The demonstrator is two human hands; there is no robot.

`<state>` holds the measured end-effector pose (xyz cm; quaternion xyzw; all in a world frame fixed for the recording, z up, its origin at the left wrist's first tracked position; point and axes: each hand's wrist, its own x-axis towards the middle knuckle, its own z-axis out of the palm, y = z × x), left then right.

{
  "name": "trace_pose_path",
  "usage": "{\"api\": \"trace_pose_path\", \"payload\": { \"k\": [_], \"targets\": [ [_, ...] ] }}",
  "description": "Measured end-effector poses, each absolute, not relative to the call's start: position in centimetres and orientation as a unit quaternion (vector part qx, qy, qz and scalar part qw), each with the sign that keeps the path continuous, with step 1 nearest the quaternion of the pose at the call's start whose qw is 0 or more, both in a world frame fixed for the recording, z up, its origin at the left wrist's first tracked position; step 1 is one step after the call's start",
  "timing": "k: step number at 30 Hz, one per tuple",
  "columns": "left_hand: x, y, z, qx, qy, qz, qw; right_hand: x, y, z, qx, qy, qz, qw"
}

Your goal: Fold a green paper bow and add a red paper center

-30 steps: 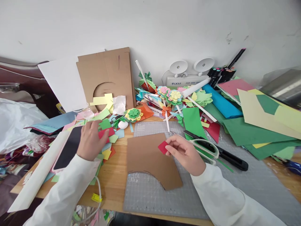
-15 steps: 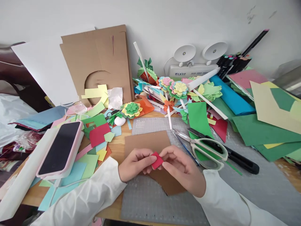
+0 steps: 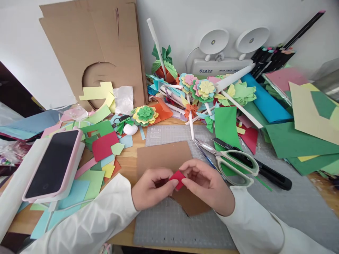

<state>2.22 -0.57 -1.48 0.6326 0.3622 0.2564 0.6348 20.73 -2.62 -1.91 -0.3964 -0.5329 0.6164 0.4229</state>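
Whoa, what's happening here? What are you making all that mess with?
A person is pinching a small red paper piece between the fingers of both hands, the left hand and the right hand. The hands are above a brown cardboard piece on a gray cutting mat. Scissors and a black cutter lie to the right, with colored paper scraps and a phone to the left.

The sleeves (image 3: 106,211) are long, white and creased.
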Motion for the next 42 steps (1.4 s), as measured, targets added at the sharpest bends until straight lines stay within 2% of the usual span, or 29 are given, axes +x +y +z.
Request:
{"api": "trace_pose_path", "payload": {
  "k": [6,14,19,22,25,29,36,42],
  "targets": [
    [2.3,-0.5,-1.3,0.624,0.365,0.248,0.645,20.8,-2.5,-1.7,-0.374,-0.571,0.593,0.427],
    [2.0,0.0,-1.1,0.566,0.34,0.238,0.712,21.5,-2.2,-2.3,-0.341,-0.694,0.425,0.472],
    [2.3,0.0,-1.0,0.545,0.363,0.239,0.717,21.8,-2.2,-2.2,-0.323,-0.726,0.384,0.471],
    [2.4,0.0,-1.0,0.541,0.368,0.241,0.717,21.7,-2.3,-2.0,-0.338,-0.705,0.414,0.466],
    [2.4,-0.1,-1.1,0.548,0.369,0.242,0.71,21.4,-2.4,-1.8,-0.368,-0.641,0.493,0.459],
    [2.5,-0.2,-1.3,0.551,0.375,0.242,0.705,21.1,-2.3,-1.8,-0.388,-0.586,0.574,0.419],
    [2.5,-0.4,-1.6,0.519,0.412,0.27,0.699,21.0,-2.1,-1.7,-0.394,-0.569,0.595,0.408],
    [2.7,-0.5,-1.5,0.556,0.417,0.306,0.651,20.8,-2.2,-2.3,-0.403,-0.564,0.606,0.392]
  ]
}}
